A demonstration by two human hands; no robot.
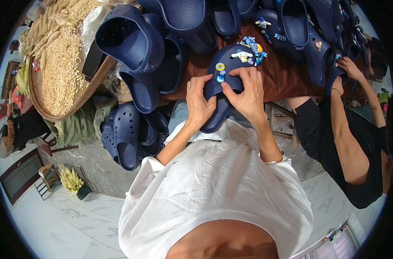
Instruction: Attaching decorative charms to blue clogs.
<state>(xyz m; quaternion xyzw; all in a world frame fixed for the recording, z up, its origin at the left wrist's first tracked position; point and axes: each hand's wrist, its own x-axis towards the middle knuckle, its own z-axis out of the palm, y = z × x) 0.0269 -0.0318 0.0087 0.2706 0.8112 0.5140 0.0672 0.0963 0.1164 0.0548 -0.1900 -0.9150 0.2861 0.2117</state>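
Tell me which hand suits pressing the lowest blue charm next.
Probably the right hand: its thumb is right by the lowest blue charm, while the left hand steadies the clog's left edge.

The person's right hand hid part of the dark-blue rubber clog. The tiny blue-and-white charm was too small to tell. The top edge cut off another dark-blue clog.

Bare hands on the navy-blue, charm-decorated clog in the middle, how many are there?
2: the left bare hand at the left side of the navy-blue, charm-decorated clog, and the right bare hand at its near right. None seems hidden there.
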